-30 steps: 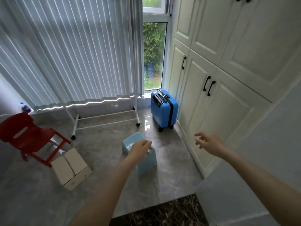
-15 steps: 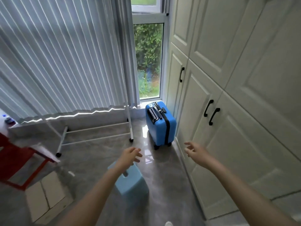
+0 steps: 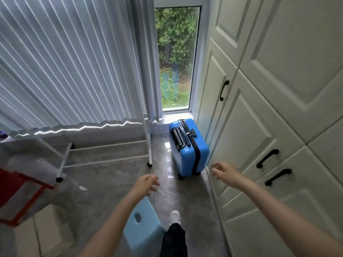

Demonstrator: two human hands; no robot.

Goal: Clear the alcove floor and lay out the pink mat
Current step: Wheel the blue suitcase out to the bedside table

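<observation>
Both hands are empty with loose, spread fingers — the left hand [image 3: 146,184] at lower centre, the right hand [image 3: 225,172] just right of the blue suitcase [image 3: 189,151] at centre. To clear it well, I would grasp its top handle and roll it out upright — the pink mat is not visible.

A tall narrow window [image 3: 176,58] stands at the far end of the alcove and shows green foliage outside. Left of the window hang pale pleated curtains [image 3: 70,62], with daylight glowing along their lower hem. Right of the window runs a wall of cream panelled cupboards [image 3: 269,108] with black handles [image 3: 224,90]. Below the window, the glossy grey marble-patterned floor [image 3: 111,175] reflects the light. A white metal rack [image 3: 104,154] on castors stands under the curtains.
</observation>
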